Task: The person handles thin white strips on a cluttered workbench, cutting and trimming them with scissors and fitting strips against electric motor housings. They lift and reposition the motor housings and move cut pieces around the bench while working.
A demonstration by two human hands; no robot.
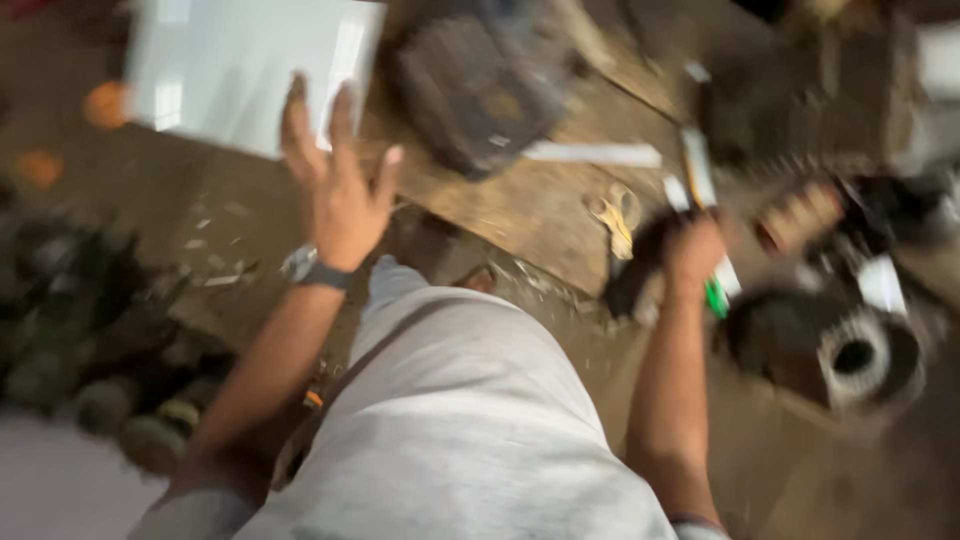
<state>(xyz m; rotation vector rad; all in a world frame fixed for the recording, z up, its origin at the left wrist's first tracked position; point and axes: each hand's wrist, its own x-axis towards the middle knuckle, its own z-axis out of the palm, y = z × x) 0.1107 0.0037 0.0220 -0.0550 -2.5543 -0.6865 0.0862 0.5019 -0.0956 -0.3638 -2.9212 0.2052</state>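
The view is blurred by motion. My left hand (338, 185) is raised with fingers spread, holding nothing, just below a pale flat sheet (240, 65) that lies at the upper left. A watch (305, 267) sits on that wrist. My right hand (690, 250) is closed around a dark tool (637, 270) with a green and white part (718, 292) at the edge of a wooden workbench (520, 200). My grey trousers (450, 420) fill the lower middle.
On the bench lie a dark boxy object (480, 90), a white strip (595, 153) and yellow-handled scissors (617, 212). Round metal motor-like parts (855, 350) stand at the right. Dark round objects (90, 340) are piled on the floor at the left.
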